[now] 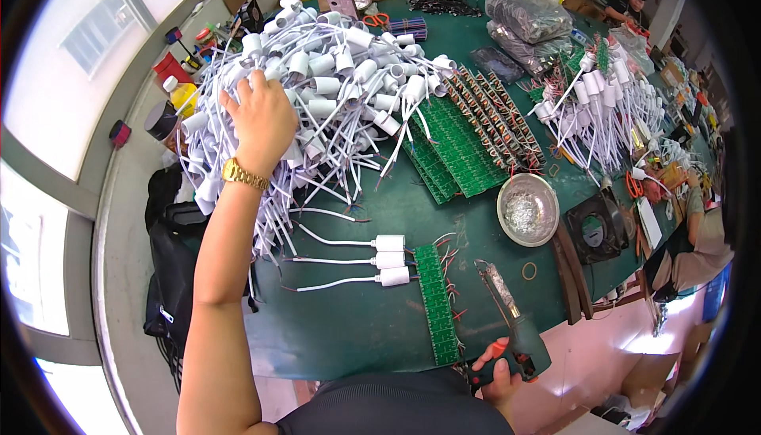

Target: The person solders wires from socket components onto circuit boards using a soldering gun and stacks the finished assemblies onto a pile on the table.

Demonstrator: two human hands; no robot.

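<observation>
While the right hand grips a soldering gun, the left hand seemingly picks from a cable heap

Near, a flat green circuit strip lies beside three smooth, cylindrical white-capped cables. Beyond, the left hand curls over the tangled heap; its grip cannot be told. Freeing one cable presumably calls for untangling.

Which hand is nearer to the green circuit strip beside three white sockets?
Right: the right hand, holding a green tool, is beside the near end of the green strip; the left hand is farther, at the heap of white sockets.
</observation>
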